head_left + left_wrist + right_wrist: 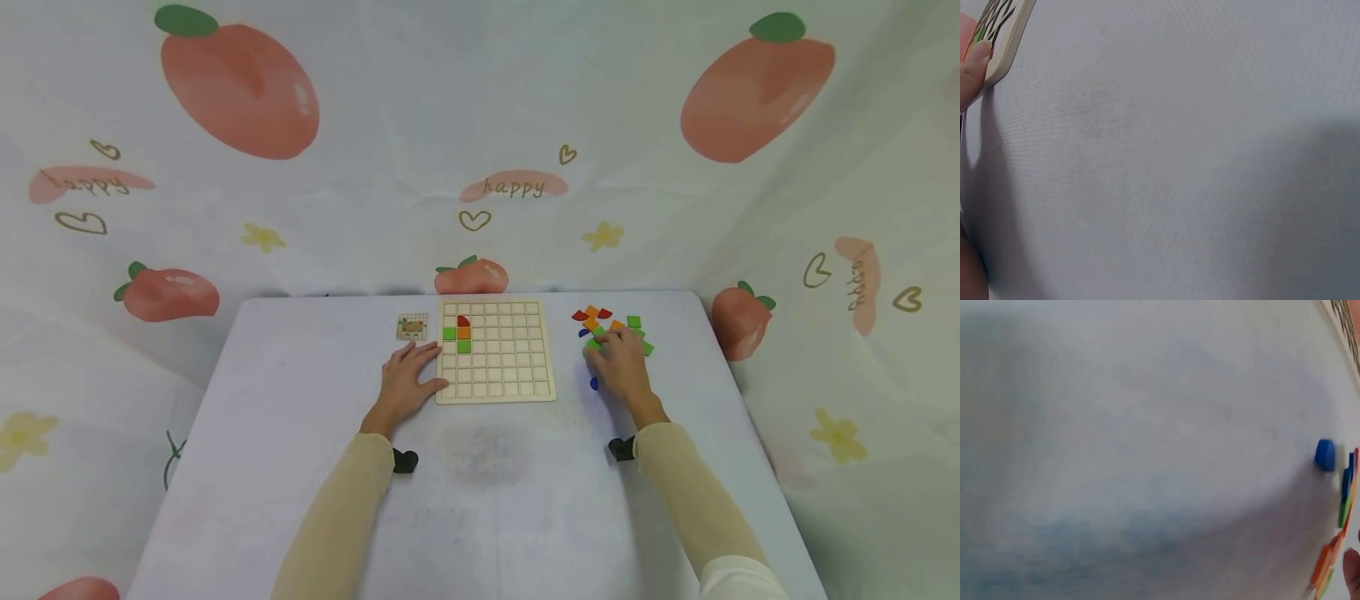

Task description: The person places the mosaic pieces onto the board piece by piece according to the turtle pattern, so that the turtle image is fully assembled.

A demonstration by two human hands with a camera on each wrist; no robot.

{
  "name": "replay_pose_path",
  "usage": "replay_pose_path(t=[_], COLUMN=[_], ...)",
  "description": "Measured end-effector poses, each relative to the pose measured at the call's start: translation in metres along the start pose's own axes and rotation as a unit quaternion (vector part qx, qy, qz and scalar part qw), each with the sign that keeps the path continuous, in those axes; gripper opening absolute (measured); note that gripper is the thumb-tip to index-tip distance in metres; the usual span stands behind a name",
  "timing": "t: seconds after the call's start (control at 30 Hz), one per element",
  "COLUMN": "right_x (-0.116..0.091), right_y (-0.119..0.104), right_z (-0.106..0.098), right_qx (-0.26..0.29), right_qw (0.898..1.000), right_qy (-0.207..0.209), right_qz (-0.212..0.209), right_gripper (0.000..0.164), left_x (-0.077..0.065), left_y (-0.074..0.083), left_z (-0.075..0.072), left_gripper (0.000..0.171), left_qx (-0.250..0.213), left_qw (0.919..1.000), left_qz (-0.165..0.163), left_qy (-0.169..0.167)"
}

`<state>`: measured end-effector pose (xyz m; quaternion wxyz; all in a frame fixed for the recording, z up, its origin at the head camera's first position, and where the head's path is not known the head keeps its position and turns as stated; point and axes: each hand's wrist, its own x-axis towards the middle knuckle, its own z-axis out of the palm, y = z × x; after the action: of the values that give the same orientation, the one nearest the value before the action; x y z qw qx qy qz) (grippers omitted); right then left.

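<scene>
A pale wooden grid board (510, 360) lies on the table. In its upper left cells sit a red quarter-round piece (462, 321), an orange square (464, 332) and two green squares, one being the lower green square (463, 347). My left hand (405, 385) rests with spread fingers at the board's left edge, its thumb (979, 56) touching the rim in the left wrist view. Over a loose pile of coloured pieces is my right hand (621, 360), fingers and thumb apart around a green piece (593, 344); no firm grip shows. The hand hides part of the pile.
A small picture card (412, 327) lies left of the board. Red pieces (604, 313), an orange piece (592, 312) and a green square (634, 322) surround the right hand. A blue piece (594, 383) lies nearer the front. A patterned curtain (360, 208) stands behind the table.
</scene>
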<state>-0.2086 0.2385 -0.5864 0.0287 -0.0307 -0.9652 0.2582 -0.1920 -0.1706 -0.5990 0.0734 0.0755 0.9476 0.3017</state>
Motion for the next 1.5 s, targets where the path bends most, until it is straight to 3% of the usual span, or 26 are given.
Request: replay_pose_path(t=[0.33,0.8,1.23,1.5], right_x=[0.007,0.019,0.024,0.022], right_y=[-0.027,-0.07,-0.103,-0.127], right_z=[0.001,0.021,0.044,0.058], right_qx=[-0.006,0.021,0.008,0.017], right_qw=[0.998,0.994,0.986,0.981], right_qy=[-0.053,-0.083,-0.071,-0.089], right_qz=[-0.025,-0.075,-0.149,-0.171], right_gripper=[0.041,0.043,0.034,0.034], left_x=[-0.002,-0.001,0.002,0.0], left_y=[0.003,-0.001,-0.003,-0.002], left_z=[-0.003,-0.002,-0.001,0.0], left_gripper=[0.071,0.07,0.07,0.071], left_qx=[-0.003,-0.008,-0.006,-0.013], left_qw=[1.0,1.0,1.0,0.9999], left_qz=[0.002,-0.001,0.001,0.002], left_qy=[-0.005,-0.005,-0.002,-0.003])
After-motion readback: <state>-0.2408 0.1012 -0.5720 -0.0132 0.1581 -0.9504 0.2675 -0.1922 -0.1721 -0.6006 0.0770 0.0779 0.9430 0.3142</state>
